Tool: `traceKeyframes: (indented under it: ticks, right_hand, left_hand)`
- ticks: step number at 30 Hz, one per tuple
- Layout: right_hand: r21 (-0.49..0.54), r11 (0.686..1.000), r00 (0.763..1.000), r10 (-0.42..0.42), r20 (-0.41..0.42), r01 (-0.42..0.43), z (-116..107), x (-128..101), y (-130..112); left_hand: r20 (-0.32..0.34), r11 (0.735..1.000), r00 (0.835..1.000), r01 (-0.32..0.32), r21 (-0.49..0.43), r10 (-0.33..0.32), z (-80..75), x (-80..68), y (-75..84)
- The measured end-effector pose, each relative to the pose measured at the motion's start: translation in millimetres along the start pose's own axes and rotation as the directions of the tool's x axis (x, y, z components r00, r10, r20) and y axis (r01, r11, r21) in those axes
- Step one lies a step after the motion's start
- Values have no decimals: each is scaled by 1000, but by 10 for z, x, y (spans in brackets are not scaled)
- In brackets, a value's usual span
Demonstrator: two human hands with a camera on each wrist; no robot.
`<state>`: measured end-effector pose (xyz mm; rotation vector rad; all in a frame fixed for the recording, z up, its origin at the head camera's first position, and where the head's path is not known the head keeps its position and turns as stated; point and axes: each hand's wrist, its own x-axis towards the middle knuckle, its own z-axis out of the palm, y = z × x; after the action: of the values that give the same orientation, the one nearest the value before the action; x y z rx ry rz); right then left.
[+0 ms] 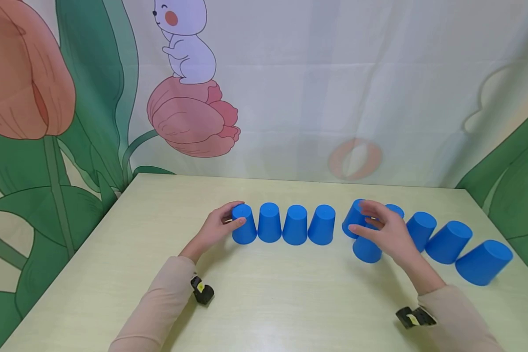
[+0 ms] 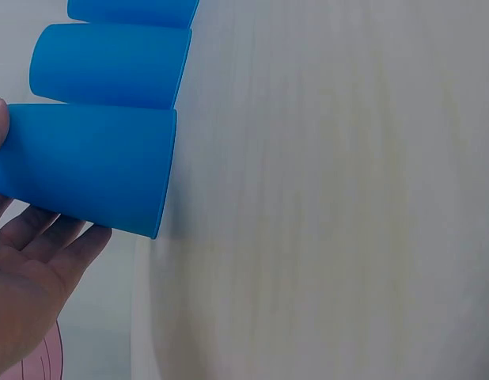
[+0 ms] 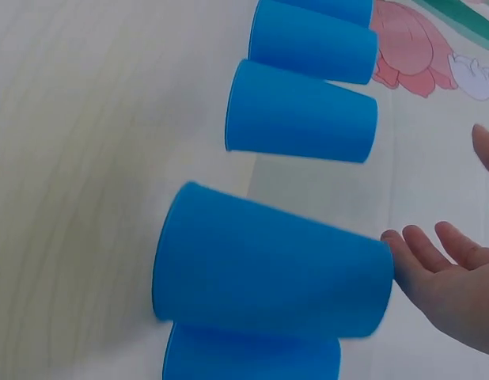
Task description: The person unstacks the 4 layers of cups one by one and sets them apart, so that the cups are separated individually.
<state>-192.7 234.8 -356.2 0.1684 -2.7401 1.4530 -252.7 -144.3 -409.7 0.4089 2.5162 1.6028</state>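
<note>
Blue cups stand upside down on the table. My left hand (image 1: 215, 227) holds the leftmost cup (image 1: 245, 230), thumb in front and fingers behind; the left wrist view shows fingers along the side of that cup (image 2: 86, 170). Over the right-hand group, my right hand (image 1: 389, 232) has its thumb and fingers spread apart. Under it, one cup (image 1: 366, 252) stands forward of another cup (image 1: 353, 221). The right wrist view puts the fingertips (image 3: 415, 245) by the upturned base of a large-looking cup (image 3: 268, 265); whether they touch it I cannot tell.
Three more cups, the nearest a blue cup (image 1: 269, 223), continue the left row rightward. Several others, including a tilted-looking cup (image 1: 484, 262), curve toward the right edge of the pale table (image 1: 281, 298). Behind hangs a printed curtain (image 1: 281, 98).
</note>
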Motion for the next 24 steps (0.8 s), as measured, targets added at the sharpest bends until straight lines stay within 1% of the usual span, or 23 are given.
traceKeyframes:
  ticks: [3,10,15,21,24]
  right_hand:
    - [1,1000,999,0,40,0,54,28,-101]
    - [-22,1000,998,-11,64,13,232,187,-102]
    - [-19,1000,997,19,74,-18,373,298,-80]
    - [22,999,993,47,107,-50,503,376,-76]
    - [10,997,990,77,116,-79,554,399,-88]
  left_hand:
    - [-5,1000,1000,-4,-4,4,6,7,-19]
    - [-9,1000,1000,11,-4,-11,15,-5,10]
    - [-1,1000,1000,5,-6,-5,18,-4,23]
    - [-5,1000,1000,-9,-7,9,15,-2,5]
    - [-6,1000,1000,-4,-5,4,10,-1,-6]
